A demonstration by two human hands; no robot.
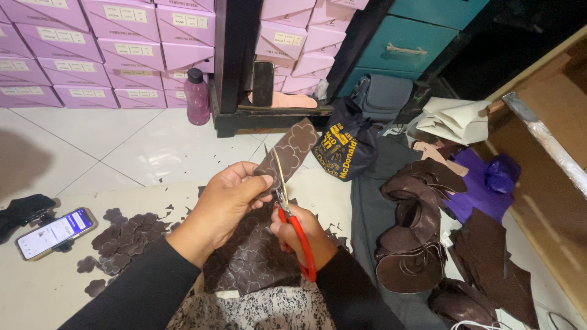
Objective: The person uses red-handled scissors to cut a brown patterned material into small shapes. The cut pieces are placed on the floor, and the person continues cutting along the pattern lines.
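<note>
My left hand [224, 201] pinches a brown leather strip [292, 150] marked with cloud-shaped outlines, holding it up at an angle. My right hand [302, 231] grips red-handled scissors [287, 211] whose blades point up along the strip's lower edge, slightly parted. A larger piece of the same patterned brown leather [251, 260] lies on my lap below both hands. To the left, a pile of cut-out brown cloud shapes [125, 238] rests on the floor.
A smartphone [55, 232] with a lit screen lies at the left beside a black cloth [21, 211]. Stacked lilac boxes [110, 49], a purple bottle [197, 96], a dark printed bag [345, 146], curled brown leather pieces [419, 226] and purple sheets [483, 183] surround me.
</note>
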